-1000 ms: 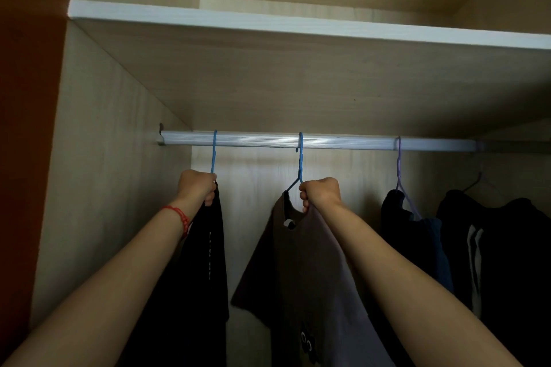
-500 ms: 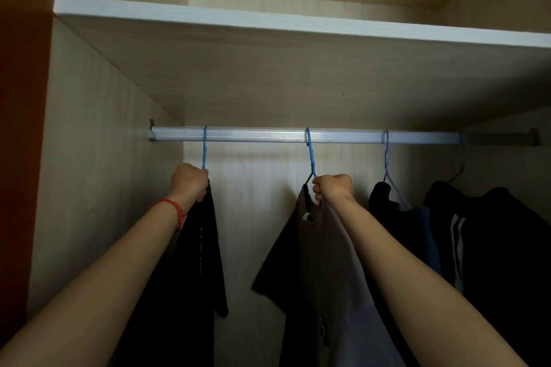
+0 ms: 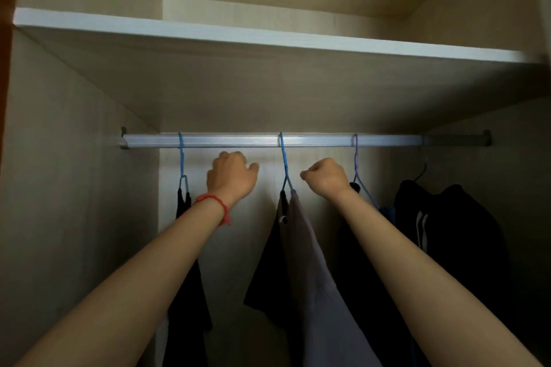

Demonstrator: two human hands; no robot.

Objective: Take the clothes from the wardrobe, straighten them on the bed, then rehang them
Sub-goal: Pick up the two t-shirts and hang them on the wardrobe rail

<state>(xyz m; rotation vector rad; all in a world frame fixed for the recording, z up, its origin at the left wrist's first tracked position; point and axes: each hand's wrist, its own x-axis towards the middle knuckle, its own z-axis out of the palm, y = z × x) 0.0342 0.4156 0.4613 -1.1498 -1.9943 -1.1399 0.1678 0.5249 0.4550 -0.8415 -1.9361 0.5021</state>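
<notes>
A silver rail [image 3: 313, 140] runs across the wardrobe. A black garment [image 3: 186, 277] hangs at the left on a blue hanger [image 3: 182, 164]. A brown-grey T-shirt [image 3: 304, 271] hangs in the middle on another blue hanger [image 3: 284, 167]. My left hand [image 3: 231, 177], with a red string at the wrist, is raised between these two hangers, fingers curled, holding nothing. My right hand [image 3: 325, 177] is a loose fist just right of the middle hanger, also holding nothing.
A purple hanger [image 3: 357, 170] carries dark and blue clothes [image 3: 384, 214] behind my right forearm. A black jacket with white stripes [image 3: 447, 223] hangs at the far right. A shelf [image 3: 268, 39] sits above the rail. The wardrobe side wall [image 3: 74, 188] is on the left.
Both hands have let go of the hangers. The left hand moved right, off the left hanger; the right hand moved right of the middle hanger. Both garments hang freely.
</notes>
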